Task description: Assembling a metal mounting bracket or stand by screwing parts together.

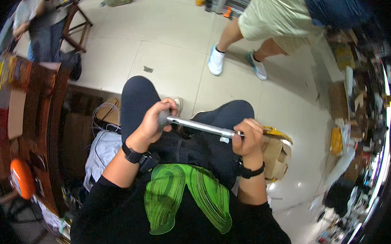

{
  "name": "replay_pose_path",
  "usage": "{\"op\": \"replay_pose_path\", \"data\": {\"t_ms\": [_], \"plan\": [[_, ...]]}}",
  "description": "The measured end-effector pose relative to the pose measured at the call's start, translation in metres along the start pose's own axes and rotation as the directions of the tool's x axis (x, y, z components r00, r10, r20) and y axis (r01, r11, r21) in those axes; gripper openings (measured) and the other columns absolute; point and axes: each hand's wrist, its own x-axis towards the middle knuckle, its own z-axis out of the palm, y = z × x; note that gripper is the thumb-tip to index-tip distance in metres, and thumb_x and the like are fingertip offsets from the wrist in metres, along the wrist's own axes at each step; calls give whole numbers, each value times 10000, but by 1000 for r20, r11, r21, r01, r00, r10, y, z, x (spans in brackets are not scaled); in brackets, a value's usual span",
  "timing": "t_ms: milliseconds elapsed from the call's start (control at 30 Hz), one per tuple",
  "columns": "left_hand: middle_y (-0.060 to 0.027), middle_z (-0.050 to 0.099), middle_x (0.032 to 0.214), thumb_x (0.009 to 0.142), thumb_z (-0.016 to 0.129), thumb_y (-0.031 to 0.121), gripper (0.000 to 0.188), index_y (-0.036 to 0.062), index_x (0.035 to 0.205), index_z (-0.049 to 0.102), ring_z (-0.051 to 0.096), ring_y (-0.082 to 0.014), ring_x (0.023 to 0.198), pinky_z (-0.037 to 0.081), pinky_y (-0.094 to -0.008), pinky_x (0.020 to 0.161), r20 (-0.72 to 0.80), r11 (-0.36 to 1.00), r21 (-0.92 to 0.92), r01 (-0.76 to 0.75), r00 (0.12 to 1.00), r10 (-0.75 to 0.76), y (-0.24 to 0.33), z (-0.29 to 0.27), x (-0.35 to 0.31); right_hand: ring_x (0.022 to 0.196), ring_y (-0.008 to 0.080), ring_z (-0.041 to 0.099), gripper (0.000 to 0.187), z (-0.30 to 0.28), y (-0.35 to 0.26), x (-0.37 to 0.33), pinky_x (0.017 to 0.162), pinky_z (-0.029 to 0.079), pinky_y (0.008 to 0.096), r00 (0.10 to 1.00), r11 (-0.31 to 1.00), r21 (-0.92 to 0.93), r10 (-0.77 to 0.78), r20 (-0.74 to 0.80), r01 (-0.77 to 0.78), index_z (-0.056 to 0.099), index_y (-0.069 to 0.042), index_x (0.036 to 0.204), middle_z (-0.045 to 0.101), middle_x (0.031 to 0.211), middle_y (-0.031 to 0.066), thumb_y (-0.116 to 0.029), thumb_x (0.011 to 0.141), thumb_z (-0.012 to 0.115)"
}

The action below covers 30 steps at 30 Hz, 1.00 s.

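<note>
A slim silver metal tube point(199, 126) spans the space between my hands, above my lap. Its left end, with a small slot, is gripped by my left hand point(153, 119), thumb along the near side. Around the right end close the fingers of my right hand point(249, 136). Beside that end, just under the tube, shows a small pale piece point(224, 140) that I cannot make out. My fingers cover both tips of the tube.
A wooden desk point(48, 113) stands on my left, with an orange rounded object point(22, 178) near it. A cardboard box point(276, 160) is beside my right knee. One person in pale shorts point(278, 19) is ahead; another person point(43, 18) is at far left. Cluttered shelves point(362, 110) line the right.
</note>
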Motion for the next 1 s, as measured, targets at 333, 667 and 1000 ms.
{"op": "replay_pose_path", "data": {"t_ms": [333,667,1000], "plan": [[-38,418,860,808,500,409,345,85,906,433,417,-124,742,348,-225,555,49,793,436,-425,892,450,5,17,-7,494,358,535,226,13,-4,-7,495,437,425,885,885,36,465,-17,-464,467,-23,726,483,538,155,-152,911,452],[-101,420,790,786,575,412,381,67,816,417,429,-234,707,364,-351,621,494,-19,573,-819,327,806,-4,12,-11,552,99,402,439,22,-1,-15,522,341,260,517,293,683,844,145,-669,500,-52,808,433,613,5,-327,1028,238],[-72,382,815,767,616,392,360,113,816,395,405,-217,724,359,-320,547,426,102,385,-917,275,862,-12,21,-20,478,182,446,466,21,4,-27,478,322,325,910,703,615,411,59,-358,463,-28,691,409,541,85,-357,993,332]]}}
